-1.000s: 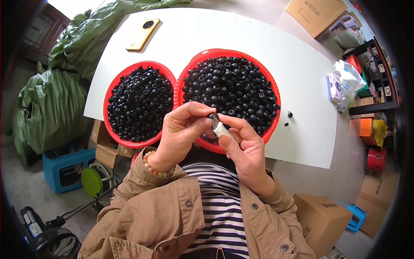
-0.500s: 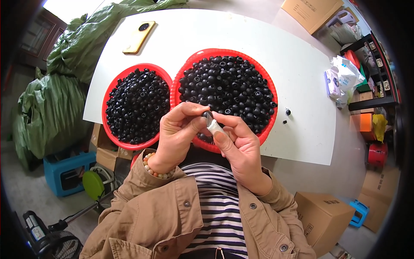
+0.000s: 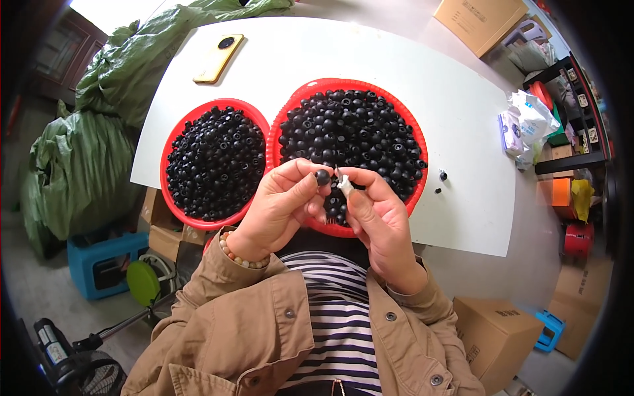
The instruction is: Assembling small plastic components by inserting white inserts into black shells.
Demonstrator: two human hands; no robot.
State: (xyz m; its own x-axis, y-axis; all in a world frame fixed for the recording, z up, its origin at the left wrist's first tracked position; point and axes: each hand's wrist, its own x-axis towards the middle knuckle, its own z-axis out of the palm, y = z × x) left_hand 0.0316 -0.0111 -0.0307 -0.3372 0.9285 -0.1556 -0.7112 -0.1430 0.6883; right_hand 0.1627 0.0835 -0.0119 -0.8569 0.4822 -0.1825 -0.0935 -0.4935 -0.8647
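My left hand (image 3: 281, 201) pinches a small black ball-shaped piece (image 3: 322, 177) between thumb and fingertips. Closed around the white-wrapped handle of a small knife (image 3: 345, 185) is my right hand (image 3: 380, 210); the short blade points up, just right of the piece and apart from it. Both hands hover over the near side of a large red basin (image 3: 417, 142) heaped with black ball-shaped pieces (image 3: 350, 125), some showing round holes. A smaller red basin (image 3: 166, 173) to the left, touching the large one, holds many smaller-looking black pieces (image 3: 214, 165).
Both basins stand on a white table (image 3: 472, 218). A yellow phone (image 3: 218, 61) lies at its far left, and two loose black bits (image 3: 443, 176) at the right, near a tissue pack (image 3: 510, 132). Green sacks (image 3: 79, 178) stand left, a cardboard box (image 3: 495, 336) at lower right.
The knife blade has come away from the black piece, and my hands have moved slightly apart. My right hand has shifted a little to the right.
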